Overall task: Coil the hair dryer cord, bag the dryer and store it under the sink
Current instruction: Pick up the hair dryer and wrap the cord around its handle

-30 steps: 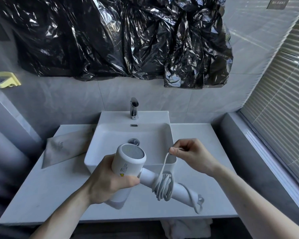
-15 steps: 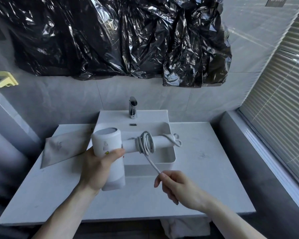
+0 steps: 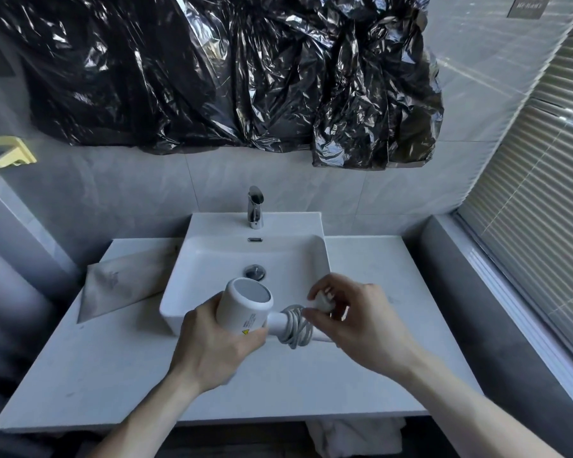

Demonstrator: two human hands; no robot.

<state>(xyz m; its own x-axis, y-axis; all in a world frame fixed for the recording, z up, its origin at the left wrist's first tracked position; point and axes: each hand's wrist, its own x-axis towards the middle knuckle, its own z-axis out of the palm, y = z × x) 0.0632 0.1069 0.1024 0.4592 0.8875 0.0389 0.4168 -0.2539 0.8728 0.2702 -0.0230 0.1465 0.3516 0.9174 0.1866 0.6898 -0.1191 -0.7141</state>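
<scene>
A white hair dryer [image 3: 247,307] hangs over the front edge of the sink [image 3: 212,259], barrel end facing up toward me. My left hand [image 3: 212,347] grips its body from below and the left. Its grey-white cord [image 3: 296,327] is wound in several loops around the handle. My right hand [image 3: 358,322] covers the outer part of the handle and pinches the white plug end [image 3: 323,297] of the cord just above the coil. A flat grey bag [image 3: 123,285] lies on the counter left of the sink.
A chrome tap [image 3: 255,206] stands behind the basin. The white countertop [image 3: 394,292] runs to both sides. Crumpled black plastic [image 3: 229,77] covers the wall above. Window blinds [image 3: 543,193] fill the right side. Pale cloth [image 3: 354,436] shows below the counter's front edge.
The dryer tipped back so its barrel faces me and dropped toward the sink's front edge. My right hand rose from below, brought the cord's last length around the handle and now holds the plug.
</scene>
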